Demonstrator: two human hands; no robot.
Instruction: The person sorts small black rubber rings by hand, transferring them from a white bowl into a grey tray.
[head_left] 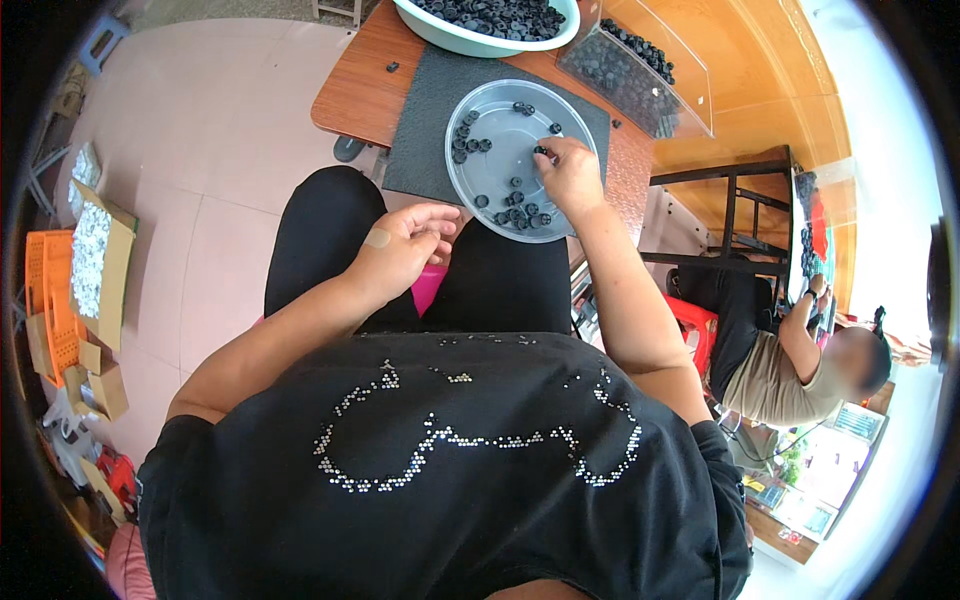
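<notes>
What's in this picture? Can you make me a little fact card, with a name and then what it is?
Right hand: pinching a small black piece over the tray
Left hand: fingers loosely curled, near the tray's edge
Tray: round, see-through, holding scattered black pieces
Under the tray: dark mat on a brown table
Farther back: pale green basin and clear box, both with more pieces
Other person: sitting at right

Left of dish (pixel 506 135): open pass over bare mat (pixel 420 130) and worktop (pixel 352 92); one loose piece (pixel 392 67) there. Dish centre free between clusters of black pieces (pixel 532 209). Right hand (pixel 570 178) blocks dish's right side; basin (pixel 475 43) and clear box (pixel 692 108) obstruct beyond.
</notes>
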